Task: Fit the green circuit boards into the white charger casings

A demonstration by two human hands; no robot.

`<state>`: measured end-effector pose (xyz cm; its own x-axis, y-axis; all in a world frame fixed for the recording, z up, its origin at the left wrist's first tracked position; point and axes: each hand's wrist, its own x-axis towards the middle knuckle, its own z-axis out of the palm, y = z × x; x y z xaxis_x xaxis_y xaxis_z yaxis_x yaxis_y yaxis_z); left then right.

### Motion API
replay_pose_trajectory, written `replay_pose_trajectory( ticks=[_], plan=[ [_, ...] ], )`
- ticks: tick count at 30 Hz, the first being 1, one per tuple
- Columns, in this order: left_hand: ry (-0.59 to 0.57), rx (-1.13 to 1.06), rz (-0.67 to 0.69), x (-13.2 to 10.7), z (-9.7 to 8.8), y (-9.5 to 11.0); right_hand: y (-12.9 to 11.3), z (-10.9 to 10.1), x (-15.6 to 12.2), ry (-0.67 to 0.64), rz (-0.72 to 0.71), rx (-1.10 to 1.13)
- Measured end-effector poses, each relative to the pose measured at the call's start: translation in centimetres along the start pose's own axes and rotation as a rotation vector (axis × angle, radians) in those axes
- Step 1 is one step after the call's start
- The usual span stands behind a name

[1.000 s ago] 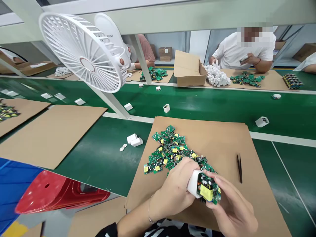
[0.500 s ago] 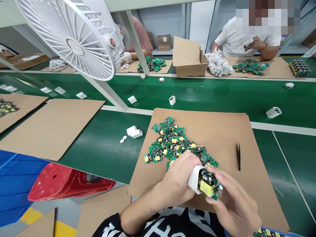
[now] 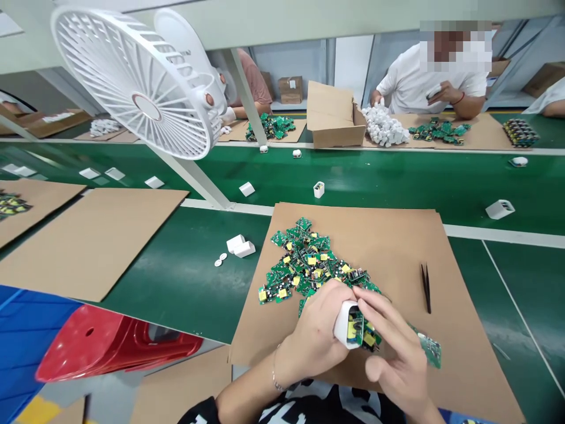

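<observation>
My left hand is closed round a white plastic housing, its open end facing right. A green circuit board with a yellow block sits inside that opening. My right hand has its fingers stretched out, the fingertips at the housing's upper rim and the thumb apart below. Beyond the right fingers a blurred green board sticks out; whether the hand touches it I cannot tell. A heap of circuit boards lies just past my hands on the cardboard sheet.
Black tweezers lie on the right. White housings and small white discs rest on the green table at left. More housings stand on the green strip ahead. A white fan hangs upper left; co-workers sit opposite.
The board sits deeper in the housing. My right hand has gone from gripping the board to stretched fingers at the rim. A green board now shows beyond it. The whole view shifted slightly.
</observation>
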<state>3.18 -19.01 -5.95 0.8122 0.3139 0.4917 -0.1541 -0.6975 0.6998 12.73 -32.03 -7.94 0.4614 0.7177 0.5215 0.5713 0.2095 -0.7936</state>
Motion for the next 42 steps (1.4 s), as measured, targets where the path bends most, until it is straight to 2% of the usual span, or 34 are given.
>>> replay_pose_trajectory(
  ticks=[2, 4, 7, 9, 11, 14, 16, 18, 19, 20, 23, 25, 27, 29, 31, 35, 38, 40, 42],
  plan=[
    [0.025, 0.041, 0.030, -0.1, 0.1, -0.3, 0.0, 0.8, 0.2, -0.019, 0.245, 0.243],
    [0.029, 0.106, 0.056, -0.1, 0.2, -0.5, -0.1, 1.6, 0.5, -0.097, 0.475, 0.525],
    [0.027, 0.186, 0.057, -0.3, 0.0, -0.9, -0.4, 2.4, 0.8, -0.181, 0.640, 0.744],
    [0.028, 0.189, 0.079, -0.5, -0.3, -1.3, -0.4, 2.6, 0.8, -0.151, 0.682, 0.731],
    [0.014, 0.170, 0.178, -0.6, -0.9, -1.8, -0.3, 2.5, 0.7, -0.143, 0.677, 0.674],
    [-0.028, 0.251, 0.369, -0.8, -2.2, -2.4, -0.1, 2.4, 0.7, -0.177, 0.628, 0.585],
    [-0.064, 0.311, 0.411, -1.1, -2.8, -2.8, -0.2, 2.5, 0.5, -0.191, 0.584, 0.543],
    [-0.079, 0.200, 0.333, -1.4, -3.0, -3.1, -0.4, 2.6, 0.3, -0.195, 0.523, 0.505],
    [-0.050, 0.057, 0.238, -1.5, -2.9, -3.2, -0.5, 2.6, 0.1, -0.188, 0.492, 0.484],
    [0.000, -0.143, 0.103, -1.5, -2.8, -3.4, -0.7, 2.6, 0.0, -0.171, 0.465, 0.462],
    [0.193, -0.883, -0.416, -0.8, -2.6, -3.5, -0.9, 2.2, 0.1, -0.053, 0.440, 0.394],
    [0.285, -1.277, -0.691, 0.2, -2.8, -3.5, -0.8, 1.9, 0.4, 0.012, 0.442, 0.361],
    [0.357, -1.512, -0.867, 1.3, -3.1, -3.2, -0.5, 1.8, 0.6, 0.001, 0.423, 0.356],
    [0.410, -1.631, -0.973, 2.1, -3.4, -2.9, -0.1, 1.9, 0.7, -0.049, 0.409, 0.359],
    [0.452, -1.678, -1.012, 2.6, -3.6, -2.6, 0.2, 2.1, 0.6, -0.093, 0.414, 0.363],
    [0.502, -1.680, -1.036, 2.6, -3.5, -2.5, 0.5, 2.6, 0.5, -0.089, 0.446, 0.369],
    [0.506, -1.592, -0.983, 2.5, -3.1, -3.4, 1.0, 2.3, 0.2, -0.080, 0.449, 0.342],
    [0.419, -1.320, -0.870, 3.1, -2.8, -5.0, 1.8, 1.5, -0.1, -0.043, 0.434, 0.284],
    [0.261, -0.839, -0.738, 4.8, -2.5, -7.6, 3.0, 0.3, -0.5, 0.028, 0.420, 0.212]
  ],
)
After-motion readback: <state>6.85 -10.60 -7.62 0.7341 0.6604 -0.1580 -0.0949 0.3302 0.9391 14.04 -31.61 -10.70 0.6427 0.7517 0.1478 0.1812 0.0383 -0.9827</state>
